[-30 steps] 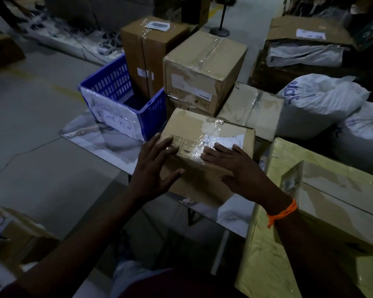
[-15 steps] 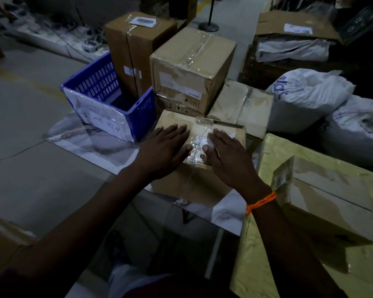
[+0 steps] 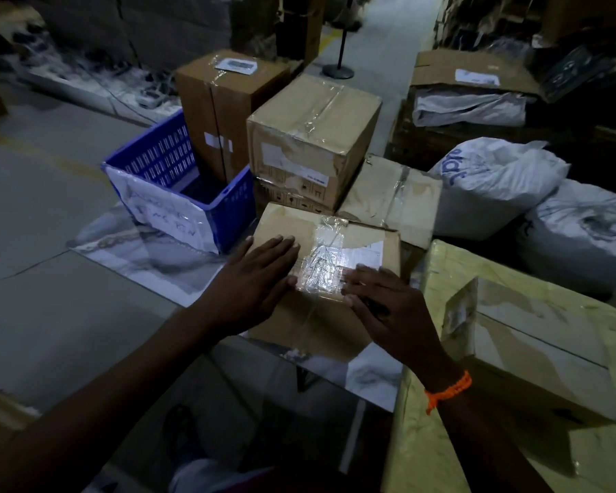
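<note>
1. While both hands are pressing flat on the top of the brown cardboard box (image 3: 292,225), the crinkled clear tape (image 3: 320,268) between them is lying in ridges. In my judgement, uneven strokes could be locking those wrinkles in and leaving the seam poorly sealed.
2. The box is sitting on the glossy marble-patterned table (image 3: 128,243), close to its near edge, so a hard push toward the body could be sliding it off.
3. The white paper label (image 3: 367,250) is lying partly under the tape, and rough rubbing could be creasing it.
4. The left hand (image 3: 253,279) is lying open on the left part of the top, fingers straight and together, thumb at the tape's left edge, gripping nothing.
5. The right hand (image 3: 388,307) is also lying open, fingers slightly spread over the near right corner, fingertips at the tape's right edge, holding nothing.
6. The box is lying directly under both hands, just beside the blue plastic crate (image 3: 164,161) and near the yellow-wrapped carton (image 3: 477,272).
</note>
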Action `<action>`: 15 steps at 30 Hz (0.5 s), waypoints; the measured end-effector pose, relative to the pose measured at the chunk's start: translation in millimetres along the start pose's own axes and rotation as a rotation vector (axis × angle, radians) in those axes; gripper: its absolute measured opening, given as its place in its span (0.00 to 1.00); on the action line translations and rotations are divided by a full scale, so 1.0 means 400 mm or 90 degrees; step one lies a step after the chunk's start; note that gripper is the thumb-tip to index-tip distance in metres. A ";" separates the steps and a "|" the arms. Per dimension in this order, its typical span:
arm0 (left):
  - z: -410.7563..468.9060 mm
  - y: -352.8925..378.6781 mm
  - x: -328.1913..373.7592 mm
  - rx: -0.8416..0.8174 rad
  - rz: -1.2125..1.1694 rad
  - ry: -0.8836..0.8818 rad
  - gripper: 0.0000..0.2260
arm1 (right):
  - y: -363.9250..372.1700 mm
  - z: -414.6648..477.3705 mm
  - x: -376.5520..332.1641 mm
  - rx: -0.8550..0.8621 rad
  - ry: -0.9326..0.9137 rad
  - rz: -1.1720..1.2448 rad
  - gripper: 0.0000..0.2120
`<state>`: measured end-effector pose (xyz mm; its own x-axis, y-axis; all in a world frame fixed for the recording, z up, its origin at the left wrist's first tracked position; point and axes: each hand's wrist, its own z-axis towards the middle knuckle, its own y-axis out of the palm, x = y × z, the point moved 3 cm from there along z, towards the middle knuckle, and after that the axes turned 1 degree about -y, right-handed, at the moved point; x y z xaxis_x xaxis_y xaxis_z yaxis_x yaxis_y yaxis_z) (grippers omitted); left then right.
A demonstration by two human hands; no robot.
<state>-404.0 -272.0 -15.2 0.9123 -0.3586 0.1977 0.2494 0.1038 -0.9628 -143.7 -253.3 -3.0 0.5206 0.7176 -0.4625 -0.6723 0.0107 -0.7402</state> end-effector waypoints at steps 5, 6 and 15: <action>-0.024 0.009 -0.007 -0.016 -0.001 0.008 0.27 | 0.014 -0.042 0.003 0.022 -0.022 -0.026 0.12; -0.021 0.010 -0.005 -0.022 -0.003 0.003 0.27 | 0.015 -0.042 0.006 0.022 -0.011 -0.024 0.12; -0.027 0.010 0.011 0.032 -0.143 -0.100 0.34 | 0.001 -0.029 0.009 0.058 0.085 0.059 0.13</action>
<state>-402.6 -283.0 -20.2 0.8703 -0.2294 0.4358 0.4640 0.0855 -0.8817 -136.1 -258.7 -10.6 0.5157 0.6195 -0.5918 -0.7625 0.0169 -0.6468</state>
